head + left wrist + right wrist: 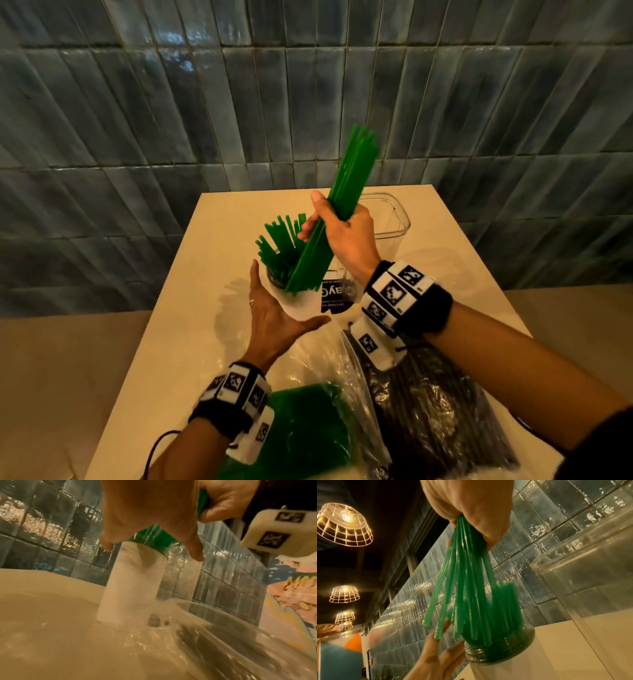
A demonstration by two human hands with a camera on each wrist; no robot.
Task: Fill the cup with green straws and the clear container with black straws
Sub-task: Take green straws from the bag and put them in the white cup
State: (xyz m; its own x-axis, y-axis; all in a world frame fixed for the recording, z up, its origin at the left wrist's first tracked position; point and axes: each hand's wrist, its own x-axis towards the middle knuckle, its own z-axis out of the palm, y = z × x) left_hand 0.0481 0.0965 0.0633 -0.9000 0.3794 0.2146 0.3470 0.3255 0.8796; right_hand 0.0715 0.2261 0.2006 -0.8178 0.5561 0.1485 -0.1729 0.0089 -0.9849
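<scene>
Our left hand (270,315) is spread flat beside the white, screw-necked cup (501,660), which already bristles with green straws (279,240), so we judge that half well along. Our right hand (346,236) grips a stiff, glossy bundle of green straws (342,185), tips just over the rim. Rightward, the clear container (394,219) looks empty; black straws (431,401) remain in crinkly bags on the worktop (178,335).

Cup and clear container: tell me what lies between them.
In the head view, the right hand and its bundle of green straws cover the stretch between cup and clear container. The right wrist view shows bare table there.
</scene>
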